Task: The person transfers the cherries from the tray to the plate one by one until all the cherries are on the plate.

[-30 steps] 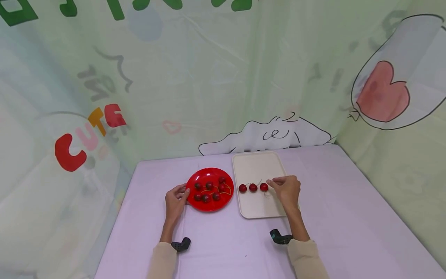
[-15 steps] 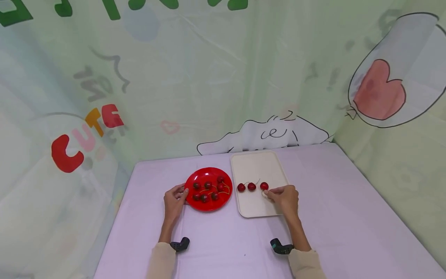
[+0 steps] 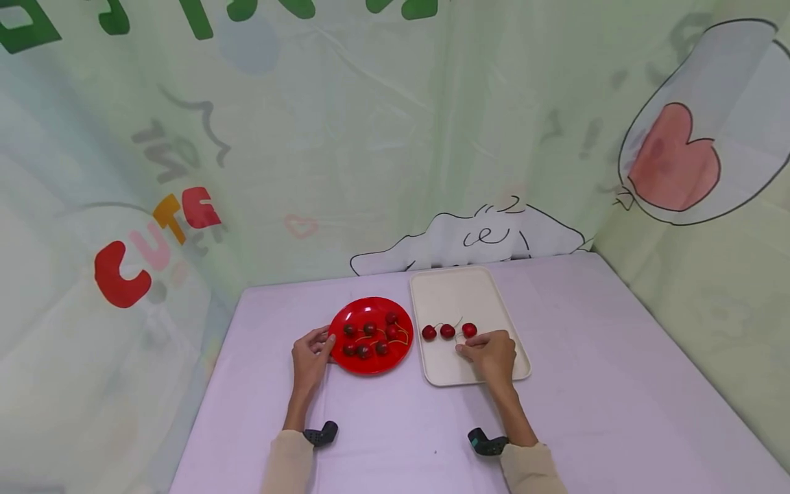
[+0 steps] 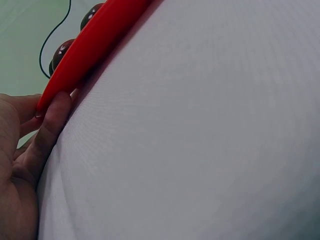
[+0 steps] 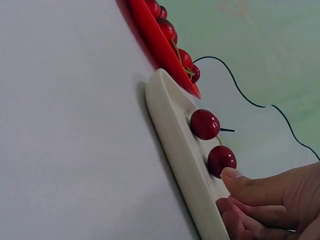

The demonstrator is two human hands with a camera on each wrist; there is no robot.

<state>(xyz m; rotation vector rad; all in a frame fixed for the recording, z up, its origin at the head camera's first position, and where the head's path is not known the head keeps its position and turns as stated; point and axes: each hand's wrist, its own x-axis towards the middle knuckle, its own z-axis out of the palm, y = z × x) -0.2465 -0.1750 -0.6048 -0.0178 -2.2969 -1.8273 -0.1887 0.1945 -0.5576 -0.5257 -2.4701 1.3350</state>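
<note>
My left hand (image 3: 310, 360) grips the left rim of a round red plate (image 3: 342, 363), thumb on top and fingers beneath, as the left wrist view also shows. Several dark red cherries (image 3: 369, 328) with stems lie on the plate. Three more cherries sit in a row across a cream rectangular tray (image 3: 453, 288): a left cherry (image 3: 428, 333), a middle cherry (image 3: 447, 331) and a right cherry (image 3: 469, 330). Just in front of the right one, my right hand (image 3: 494, 357) pinches its thin stem between thumb and fingertips. In the right wrist view that cherry is hidden behind the hand.
A pale lilac cloth (image 3: 382, 439) covers the table. Plate and tray stand side by side, nearly touching. A printed curtain (image 3: 370, 137) hangs behind and along both sides. Each wrist carries a black camera mount (image 3: 321, 434).
My right hand has come down and leftward from the right of the right cherry to in front of it, bringing the stem round to the left. My left hand keeps its grip on the plate.
</note>
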